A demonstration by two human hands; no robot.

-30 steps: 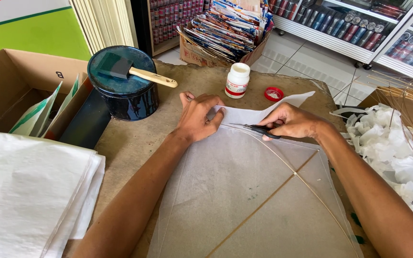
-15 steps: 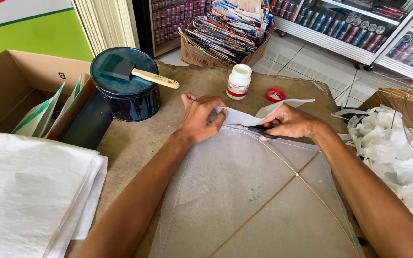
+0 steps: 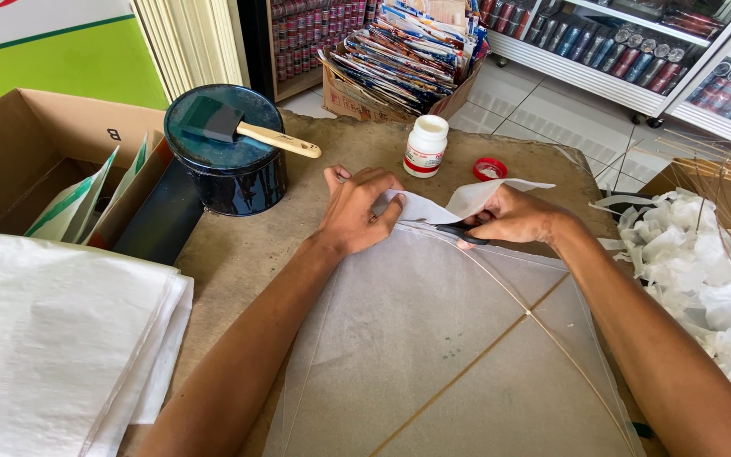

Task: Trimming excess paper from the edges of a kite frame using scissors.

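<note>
I take the kite [image 3: 458,355] as landmark: thin white paper on a crossed frame of thin sticks, lying flat on the brown table [image 3: 239,254] and filling the near middle of the head view.

Left hand [image 3: 357,211] is at the kite's top corner, palm down, fingers curled and pressing the paper edge flat against the table. It pins, it does not enclose anything.

Right hand [image 3: 513,218] is just right of that corner, closed around a dark-handled cutting tool [image 3: 463,238]; I can't tell if it's scissors or a knife. A loose white paper strip [image 3: 467,200] curls up between the two hands, touching both.

Beyond the kite's top: white glue bottle [image 3: 425,145], upright, with its red cap [image 3: 490,168] lying off beside it.

Up and left of the kite: dark blue tin [image 3: 228,165], foam brush [image 3: 243,129] resting across its lid.

Left of the kite: stack of white sheets [image 3: 52,338], open cardboard box [image 3: 35,152] behind it.

Right of the kite: heap of white paper scraps [image 3: 704,279].
</note>
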